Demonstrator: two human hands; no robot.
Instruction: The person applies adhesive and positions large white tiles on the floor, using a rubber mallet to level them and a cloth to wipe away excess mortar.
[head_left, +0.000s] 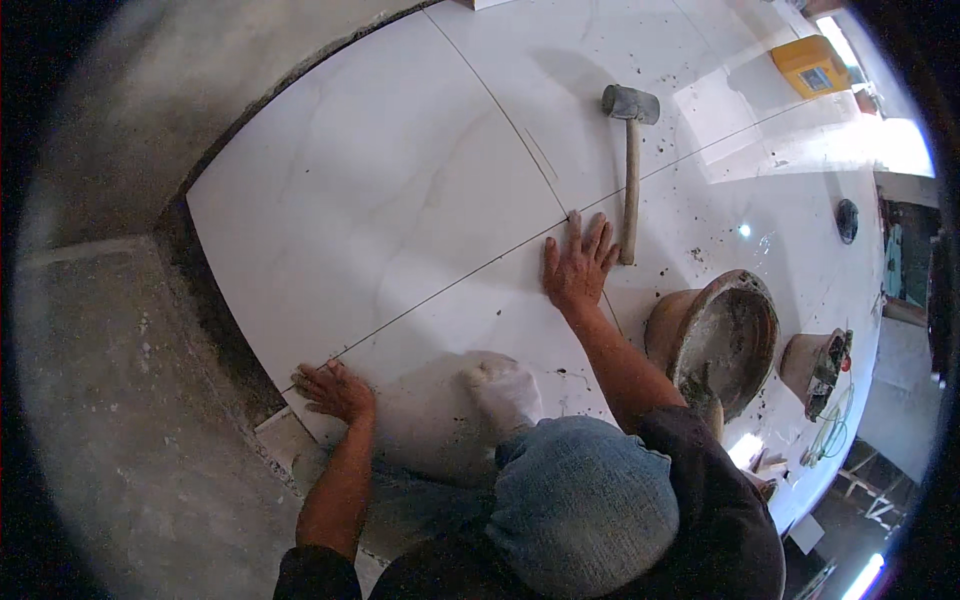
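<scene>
My left hand (pixel 335 392) lies flat with fingers spread at the left edge of the white floor tiles, over a joint line. My right hand (pixel 578 270) presses flat too, fingers apart, beside the spot where several joints meet. Both hold nothing. Under them is a large glossy white tile (pixel 450 340), and another large tile (pixel 370 180) lies across the joint. Just past my right fingertips rests a rubber mallet (pixel 631 150) with a dark head and wooden handle; the handle's end lies close to the fingers.
A round tub of grey mortar (pixel 735 340) stands right of my forearm, with a smaller mortar-smeared container (pixel 812 370) beyond. A yellow jug (pixel 810 66) and a dark round object (pixel 847 221) sit farther off. Bare concrete (pixel 120 400) borders the tiles at left. My knee (pixel 585 510) is below.
</scene>
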